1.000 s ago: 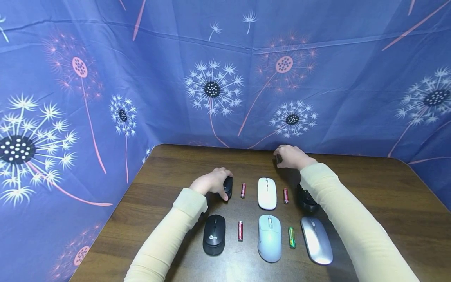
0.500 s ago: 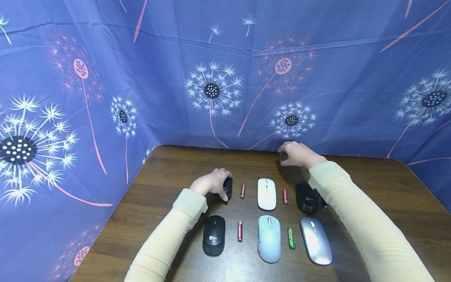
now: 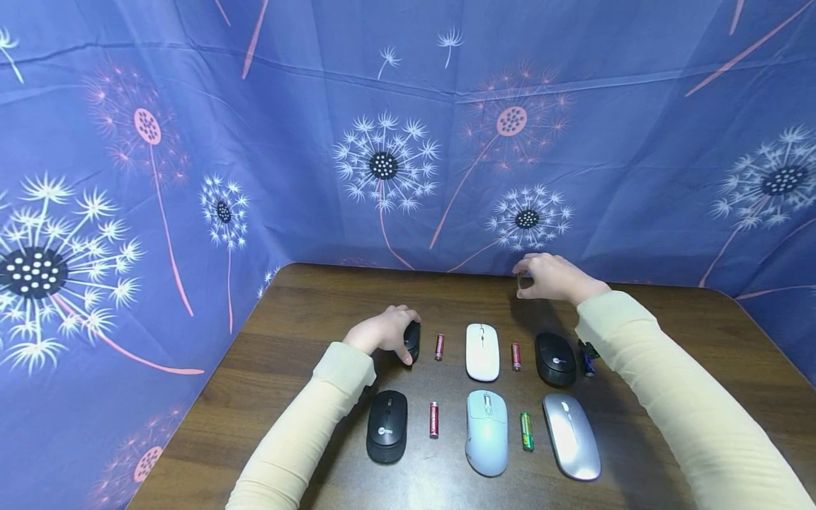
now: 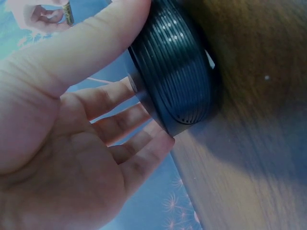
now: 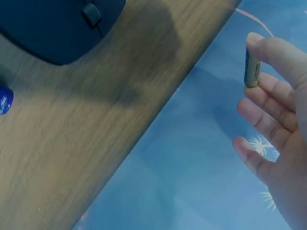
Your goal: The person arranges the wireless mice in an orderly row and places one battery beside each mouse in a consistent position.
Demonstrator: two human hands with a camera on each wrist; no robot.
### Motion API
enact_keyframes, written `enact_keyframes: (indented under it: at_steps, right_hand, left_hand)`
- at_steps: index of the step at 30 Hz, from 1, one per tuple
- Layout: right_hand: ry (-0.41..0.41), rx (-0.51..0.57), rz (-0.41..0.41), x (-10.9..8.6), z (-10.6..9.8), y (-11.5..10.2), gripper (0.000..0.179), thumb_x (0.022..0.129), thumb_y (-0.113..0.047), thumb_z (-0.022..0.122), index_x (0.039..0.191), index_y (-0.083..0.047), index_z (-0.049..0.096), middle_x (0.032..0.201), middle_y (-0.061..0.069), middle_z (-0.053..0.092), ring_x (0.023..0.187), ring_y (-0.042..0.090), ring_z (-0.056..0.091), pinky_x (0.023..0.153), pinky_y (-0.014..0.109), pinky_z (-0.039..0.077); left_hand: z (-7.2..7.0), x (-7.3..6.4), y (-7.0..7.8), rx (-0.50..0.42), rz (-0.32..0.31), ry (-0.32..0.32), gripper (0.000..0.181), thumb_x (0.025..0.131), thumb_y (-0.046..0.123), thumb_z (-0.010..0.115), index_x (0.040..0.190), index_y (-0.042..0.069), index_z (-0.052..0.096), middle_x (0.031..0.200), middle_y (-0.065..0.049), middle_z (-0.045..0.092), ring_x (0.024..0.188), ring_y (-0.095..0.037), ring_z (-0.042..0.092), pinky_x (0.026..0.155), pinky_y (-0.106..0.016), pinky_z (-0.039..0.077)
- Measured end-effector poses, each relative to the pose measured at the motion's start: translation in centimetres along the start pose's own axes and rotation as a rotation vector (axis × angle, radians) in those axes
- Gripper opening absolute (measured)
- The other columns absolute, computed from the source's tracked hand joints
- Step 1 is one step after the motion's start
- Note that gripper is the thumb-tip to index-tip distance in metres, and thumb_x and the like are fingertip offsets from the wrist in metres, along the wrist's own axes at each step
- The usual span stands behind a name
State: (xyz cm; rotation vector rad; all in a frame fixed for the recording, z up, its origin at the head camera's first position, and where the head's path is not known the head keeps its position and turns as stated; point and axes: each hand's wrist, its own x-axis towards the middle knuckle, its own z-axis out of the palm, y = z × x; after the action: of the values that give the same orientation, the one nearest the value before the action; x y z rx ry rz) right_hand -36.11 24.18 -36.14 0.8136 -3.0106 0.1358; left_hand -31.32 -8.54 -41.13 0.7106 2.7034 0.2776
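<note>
At the left of the table, my left hand (image 3: 382, 331) grips a black mouse (image 3: 413, 341), thumb on one side and fingertips on the other. The left wrist view shows the ribbed side of that mouse (image 4: 177, 67) close over the wood. Near the table's back edge, my right hand (image 3: 556, 278) pinches a small battery (image 5: 252, 69) between thumb and fingers, its other fingers spread. A black mouse (image 3: 555, 360) lies nearer the front than the right hand, with a blue battery (image 3: 588, 363) beside it, partly behind the sleeve.
Between the hands lies a white mouse (image 3: 482, 352), flanked by red batteries (image 3: 440, 347). In the front row are a second black mouse (image 3: 387, 427), a pale blue mouse (image 3: 487, 432), a green battery (image 3: 526, 431) and a silver mouse (image 3: 571, 436). A blue patterned cloth (image 3: 306, 212) hangs behind.
My right hand has shifted right along the back edge with the battery, and its sleeve now uncovers the right black mouse and the blue battery. The left hand stays on its mouse.
</note>
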Motion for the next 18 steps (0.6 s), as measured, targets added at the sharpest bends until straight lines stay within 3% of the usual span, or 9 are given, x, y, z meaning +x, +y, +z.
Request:
enact_keyframes:
  at_steps: [18]
  right_hand:
    - [0.023, 0.058, -0.016, -2.3, -2.1, 0.0, 0.043, 0.077, -0.027, 0.076, 0.11, -0.002, 0.066, 0.106, 0.013, 0.063, 0.091, 0.03, 0.062, 0.076, 0.048, 0.05]
  left_hand:
    - [0.0, -0.2, 0.1, 0.002, 0.004, 0.012, 0.081, 0.065, 0.025, 0.087, 0.134, 0.009, 0.05, 0.132, -0.01, 0.049, 0.12, -0.026, 0.043, 0.098, -0.038, 0.041]
